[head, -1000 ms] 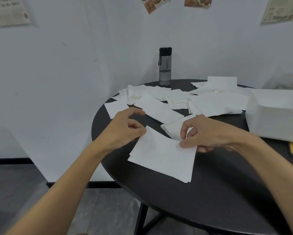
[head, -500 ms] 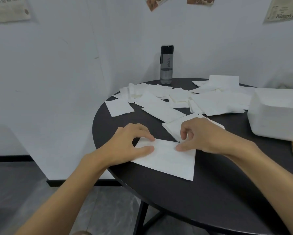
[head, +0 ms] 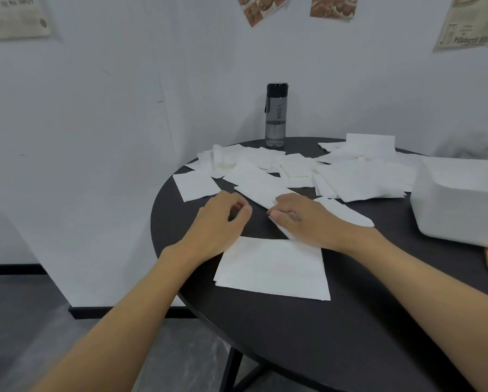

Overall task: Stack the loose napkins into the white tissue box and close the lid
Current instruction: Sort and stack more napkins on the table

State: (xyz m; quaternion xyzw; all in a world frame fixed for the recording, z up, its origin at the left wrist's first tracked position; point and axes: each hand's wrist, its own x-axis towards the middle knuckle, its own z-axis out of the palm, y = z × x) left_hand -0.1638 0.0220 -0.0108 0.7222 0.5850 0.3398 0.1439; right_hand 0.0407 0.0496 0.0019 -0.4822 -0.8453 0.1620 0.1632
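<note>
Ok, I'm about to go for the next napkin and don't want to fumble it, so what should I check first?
1. The folded napkin lies flat on the table, gripped by neither hand: ok.
2. The left hand is free: ok, fingers loosely curled, holding nothing.
3. The right hand has hold of the next napkin: cannot tell, it covers that napkin's near end.
4. The white tissue box is open to receive: cannot tell, its top shows only flat white.
5. The loose napkins are all gathered: not ok, many lie scattered.
6. The bottle is upright, away from the hands: ok.
</note>
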